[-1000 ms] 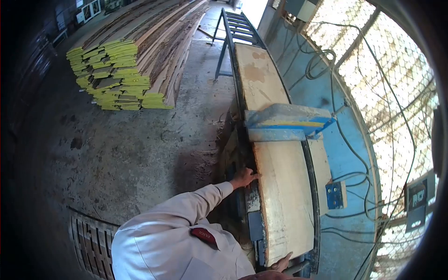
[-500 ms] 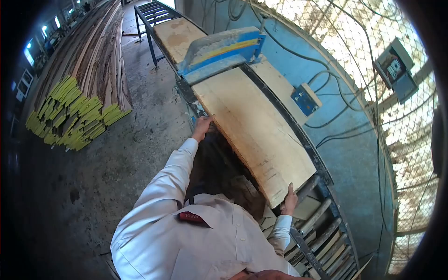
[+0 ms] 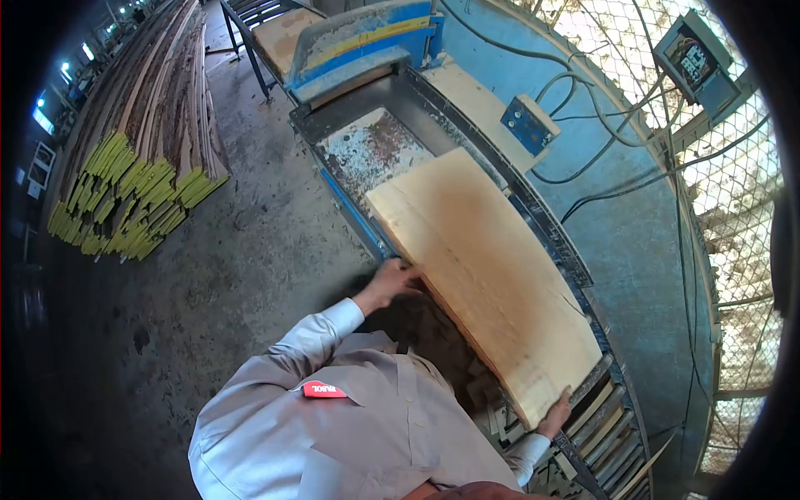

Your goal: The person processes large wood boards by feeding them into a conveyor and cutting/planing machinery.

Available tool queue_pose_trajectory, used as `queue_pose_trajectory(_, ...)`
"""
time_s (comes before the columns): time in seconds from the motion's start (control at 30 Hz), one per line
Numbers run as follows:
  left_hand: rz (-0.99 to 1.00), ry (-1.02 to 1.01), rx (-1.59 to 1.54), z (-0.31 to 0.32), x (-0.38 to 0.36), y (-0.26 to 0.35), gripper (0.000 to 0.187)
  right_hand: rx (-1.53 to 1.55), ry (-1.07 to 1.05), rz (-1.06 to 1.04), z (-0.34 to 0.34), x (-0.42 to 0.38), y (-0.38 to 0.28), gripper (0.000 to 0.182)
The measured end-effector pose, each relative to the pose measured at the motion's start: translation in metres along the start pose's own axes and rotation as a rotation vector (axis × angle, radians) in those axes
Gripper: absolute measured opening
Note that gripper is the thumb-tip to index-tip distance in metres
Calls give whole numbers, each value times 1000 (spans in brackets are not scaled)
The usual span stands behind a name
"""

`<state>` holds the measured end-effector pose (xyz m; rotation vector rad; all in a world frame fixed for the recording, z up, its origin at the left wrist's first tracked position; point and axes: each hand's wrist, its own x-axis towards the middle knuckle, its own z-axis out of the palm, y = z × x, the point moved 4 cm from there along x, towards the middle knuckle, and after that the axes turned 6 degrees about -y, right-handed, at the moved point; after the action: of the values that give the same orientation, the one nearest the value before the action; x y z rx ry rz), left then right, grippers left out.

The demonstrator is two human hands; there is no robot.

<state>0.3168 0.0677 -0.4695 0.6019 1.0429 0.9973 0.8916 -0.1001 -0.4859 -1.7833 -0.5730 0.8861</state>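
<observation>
A wide, thick wooden board [image 3: 492,275] lies at a slant over the machine bed and the rollers, its pale face up with a brownish patch. At the board's long near edge is my left hand [image 3: 392,283], slightly blurred, its fingers closed against the edge and partly hidden. My right hand [image 3: 557,412] grips the near-end corner, thumb on top and the other fingers out of sight beneath. Beyond the board's far end, the dark machine bed [image 3: 325,125] shows, with a dusty patch of whitish and brown debris on it.
A blue machine hood [image 3: 362,42] with a yellow stripe spans the bed's far end. Roller bars [image 3: 596,417] run at the lower right. On the right are a blue control box [image 3: 529,127] and cables. Stacked planks [image 3: 158,125] with yellow ends stand left.
The board has come back from the blue hood toward me and to the right, with both hands on it. More of the machine bed and its debris is now uncovered.
</observation>
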Motion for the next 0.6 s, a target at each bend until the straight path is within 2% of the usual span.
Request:
queue_pose_trajectory(0.07, -69, -38, 28, 29, 0, -36, 40, -96, 32, 4, -22, -26, -41, 59)
queue_pose_trajectory(0.1, -127, -89, 61, 44, 0, -53, 41, -241, 179, 3, -49, -20, -38, 57)
queue_pose_trajectory(0.13, -142, -100, 63, 62, -4, -59, 41, -423, 258, 90, -85, -11, -32, 58)
queue_pose_trajectory(0.2, -222, -274, -56, 103, -16, -67, 41, -385, 252, 7, -129, 4, -21, 61)
queue_pose_trajectory(0.27, -234, -328, -76, 128, -17, -85, 43, -447, 281, -2, -168, 14, -18, 60)
queue_pose_trajectory(0.33, -352, -460, -114, 154, -21, -102, 44, -510, 291, -13, -193, 32, -17, 60)
queue_pose_trajectory(0.37, -356, -457, -110, 163, -21, -108, 44, -546, 273, -30, -199, 42, -15, 58)
queue_pose_trajectory(0.43, -366, -696, 139, 190, -26, -116, 44, -581, 243, -45, -200, 50, -13, 55)
queue_pose_trajectory(0.47, -366, -803, 264, 198, -26, -118, 44, -656, 270, -114, -198, 56, -20, 47)
queue_pose_trajectory(0.5, -369, -779, 266, 201, -19, -119, 44, -727, 293, -182, -191, 60, -24, 44)
queue_pose_trajectory(0.53, -398, -870, 309, 206, -15, -118, 42, -798, 315, -251, -178, 62, -26, 48)
queue_pose_trajectory(0.57, -426, -963, 350, 204, -12, -117, 41, -663, 248, -267, -158, 64, -18, 51)
queue_pose_trajectory(0.6, -423, -944, 348, 194, -11, -108, 41, -661, 228, -271, -128, 58, -19, 51)
